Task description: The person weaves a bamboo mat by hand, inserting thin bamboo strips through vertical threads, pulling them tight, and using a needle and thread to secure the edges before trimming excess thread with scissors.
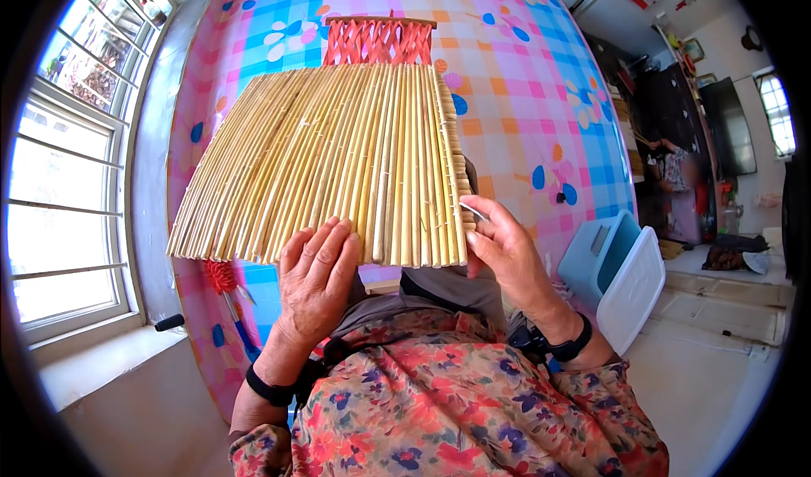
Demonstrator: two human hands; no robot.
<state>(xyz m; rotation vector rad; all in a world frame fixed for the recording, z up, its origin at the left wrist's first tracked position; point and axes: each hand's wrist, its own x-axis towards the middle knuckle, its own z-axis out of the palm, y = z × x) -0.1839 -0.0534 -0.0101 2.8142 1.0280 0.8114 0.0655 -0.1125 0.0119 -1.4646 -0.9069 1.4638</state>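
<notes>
A mat of yellow reed stalks (pixel 312 156) lies tilted across my lap, its stalks running away from me. The fingers of my left hand (pixel 317 274) rest close together on top of its near edge, the thumb out of sight. At the near right corner, my right hand (pixel 507 249) pinches a thin silvery, needle-like piece (pixel 474 212) against the mat's side. Whether that piece passes into the stalks cannot be made out. Beyond the mat's far edge shows a red woven lattice (pixel 378 42) fixed to a brown wooden bar (pixel 380 21).
A checked, flower-patterned sheet (pixel 524 97) spreads under the mat. A light blue bin (pixel 591 249) with a white lid (pixel 632 289) stands at right. On the left are a red fluffy duster (pixel 220 276) and a barred window (pixel 68 173). Another person (pixel 674 168) is far right.
</notes>
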